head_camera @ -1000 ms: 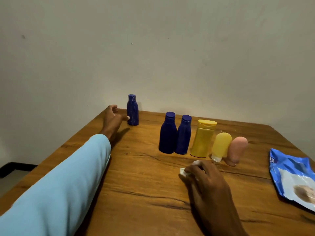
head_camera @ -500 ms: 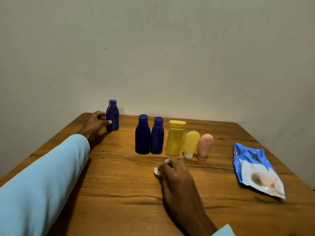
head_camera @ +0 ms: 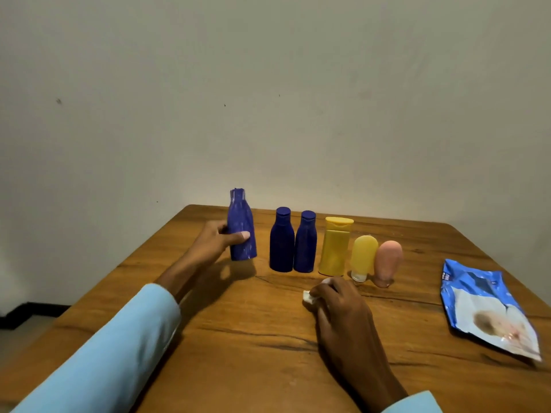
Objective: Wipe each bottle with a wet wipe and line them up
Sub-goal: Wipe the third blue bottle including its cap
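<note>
My left hand (head_camera: 213, 244) grips a dark blue bottle (head_camera: 241, 226) and holds it upright just above the wooden table (head_camera: 244, 332), left of the row. The row holds two dark blue bottles (head_camera: 281, 241) (head_camera: 305, 242), a yellow flip-cap bottle (head_camera: 335, 247), a small yellow tube (head_camera: 363, 257) and a pink tube (head_camera: 387, 262), all standing side by side. My right hand (head_camera: 340, 308) rests on the table in front of the row, fingers curled over a white wet wipe (head_camera: 308, 297) that pokes out at its left.
A blue and white wet-wipe packet (head_camera: 483, 308) lies flat near the table's right edge. A plain wall stands close behind the table. The table's left edge drops off to the floor (head_camera: 18, 326).
My left hand has closed on the far-left blue bottle, lifted it off the back-left corner and brought it nearer, toward the row. My right hand has stayed on the wipe.
</note>
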Available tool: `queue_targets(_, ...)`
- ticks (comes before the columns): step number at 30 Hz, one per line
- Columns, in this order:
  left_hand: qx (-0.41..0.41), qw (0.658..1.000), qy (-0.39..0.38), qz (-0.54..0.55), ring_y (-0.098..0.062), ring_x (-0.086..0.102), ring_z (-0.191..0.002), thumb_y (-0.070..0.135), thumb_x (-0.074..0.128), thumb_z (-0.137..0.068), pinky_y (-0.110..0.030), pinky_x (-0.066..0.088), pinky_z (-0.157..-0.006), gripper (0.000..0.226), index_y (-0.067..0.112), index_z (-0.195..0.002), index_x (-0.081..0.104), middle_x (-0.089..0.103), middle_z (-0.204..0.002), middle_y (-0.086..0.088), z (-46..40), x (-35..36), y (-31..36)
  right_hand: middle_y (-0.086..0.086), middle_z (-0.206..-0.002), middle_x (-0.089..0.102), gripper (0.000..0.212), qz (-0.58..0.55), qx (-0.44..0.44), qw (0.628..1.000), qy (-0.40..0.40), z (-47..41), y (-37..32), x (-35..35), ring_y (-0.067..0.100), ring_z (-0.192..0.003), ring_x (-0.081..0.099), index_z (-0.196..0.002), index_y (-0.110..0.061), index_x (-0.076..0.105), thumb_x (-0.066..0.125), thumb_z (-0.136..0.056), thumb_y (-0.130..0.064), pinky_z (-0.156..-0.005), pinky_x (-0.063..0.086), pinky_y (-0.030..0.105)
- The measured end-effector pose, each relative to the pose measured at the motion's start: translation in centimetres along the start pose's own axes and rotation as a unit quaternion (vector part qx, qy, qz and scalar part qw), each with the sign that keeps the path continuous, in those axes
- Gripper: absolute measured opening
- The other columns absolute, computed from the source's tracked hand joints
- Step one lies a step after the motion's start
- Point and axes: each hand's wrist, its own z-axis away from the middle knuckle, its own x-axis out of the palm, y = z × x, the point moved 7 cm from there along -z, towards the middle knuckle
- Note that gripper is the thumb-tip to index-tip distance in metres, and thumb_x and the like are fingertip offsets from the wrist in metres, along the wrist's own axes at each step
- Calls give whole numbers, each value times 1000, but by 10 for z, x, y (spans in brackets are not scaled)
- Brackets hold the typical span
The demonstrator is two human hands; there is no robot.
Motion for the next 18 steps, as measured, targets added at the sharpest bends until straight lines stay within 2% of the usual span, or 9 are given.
queue_targets(2, 3, 999, -40, 12, -9, 75, -103, 16, 67, -101, -26, 58, -85, 24, 17, -125, 67, 76, -118, -1, 49, 12, 2, -17, -110, 56, 23, -14, 3, 1000, 8, 1, -3, -3, 0, -101, 53, -111, -30, 68, 72, -94, -15, -83, 54, 23)
queue_targets(4, -11, 995, -66, 76, -5, 75, -104, 15, 70, -100, -23, 62, -79, 24, 24, -122, 70, 79, -113, 5, 96, 33, -4, -16, -110, 59, 21, -40, 4, 999, 32, 4, -10, -13, 1, -102, 55, -112, -28, 70, 69, -96, -15, -85, 53, 22)
queue_targets(5, -22, 989, -76, 121, -9, 75, -106, 15, 72, -98, -27, 64, -80, 26, 28, -121, 73, 79, -112, 7, 117, 45, -6, -16, -110, 61, 21, -62, 7, 997, 50, 8, -14, -21, 0, -103, 57, -111, -28, 71, 69, -96, -14, -86, 52, 20)
queue_targets(7, -2, 989, -79, 122, -13, 72, -112, 18, 74, -98, -48, 64, -93, 26, 36, -117, 76, 77, -113, 11, 143, 65, -12, -18, -110, 65, 21, -112, 17, 990, 84, 22, -21, -41, -2, -106, 60, -109, -29, 72, 70, -95, -13, -87, 51, 14)
queue_targets(9, 70, 994, -77, 43, -11, 71, -112, 27, 73, -100, -55, 56, -104, 21, 32, -120, 74, 77, -115, 9, 153, 76, -15, -20, -112, 67, 23, -144, 18, 983, 108, 41, -29, -64, -2, -109, 63, -108, -31, 71, 72, -93, -14, -89, 51, 11)
queue_targets(11, 102, 992, -77, 10, -13, 71, -110, 34, 71, -97, -55, 54, -104, 24, 29, -120, 71, 76, -114, 7, 160, 83, -16, -18, -113, 68, 25, -154, 15, 979, 135, 60, -36, -86, -1, -112, 64, -109, -29, 72, 75, -89, -15, -90, 51, 10)
queue_targets(15, 111, 990, -84, 34, -20, 72, -108, 32, 71, -95, -57, 56, -100, 23, 25, -117, 72, 77, -110, 2, 169, 94, -26, -18, -114, 68, 23, -160, 10, 975, 156, 82, -55, -108, 2, -113, 65, -109, -28, 72, 76, -88, -18, -87, 54, 12)
queue_targets(18, 128, 987, -85, 53, -31, 71, -106, 30, 71, -96, -63, 54, -98, 26, 18, -119, 72, 76, -109, -6, 172, 96, -32, -19, -114, 67, 23, -152, -15, 976, 158, 75, -69, -108, 1, -113, 65, -112, -27, 70, 75, -90, -19, -86, 55, 14)
